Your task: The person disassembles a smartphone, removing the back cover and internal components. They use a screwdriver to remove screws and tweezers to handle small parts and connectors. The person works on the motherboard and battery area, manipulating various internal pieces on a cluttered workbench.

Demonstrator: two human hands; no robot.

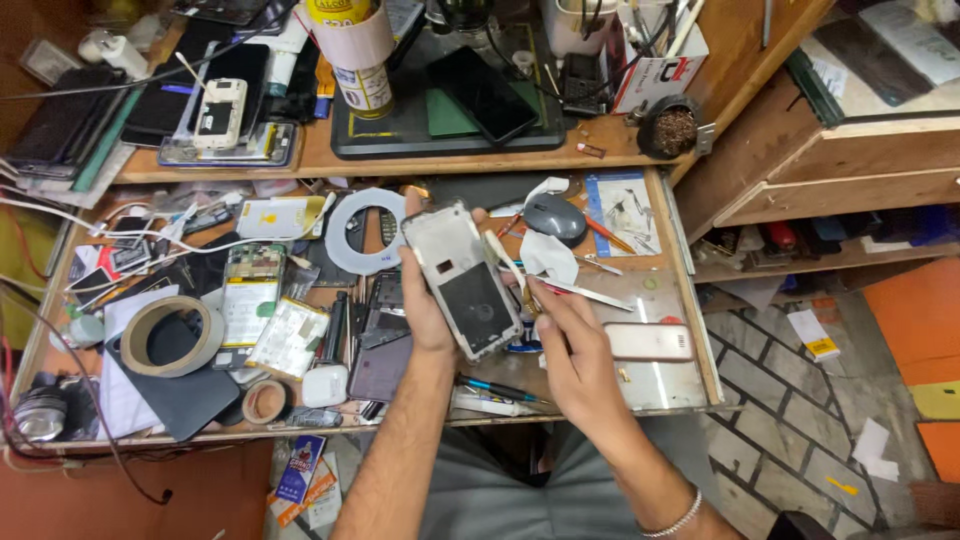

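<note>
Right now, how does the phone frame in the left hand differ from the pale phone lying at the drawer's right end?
The phone frame is stripped open, its dark inner cavity showing; the pale phone shows a closed, smooth back. The frame is held up off the drawer in the left hand, standing roughly lengthwise to the view; the pale phone lies flat and crosswise by the right hand, which holds a small brush. The frame looks greyish-white, the pale phone pinkish. Both are slim, rounded rectangles.

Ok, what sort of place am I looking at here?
Most likely a phone repair bench: the left hand holds an opened phone frame, with loose phone parts, tape rolls and tweezers crowding the wooden tray.
</note>
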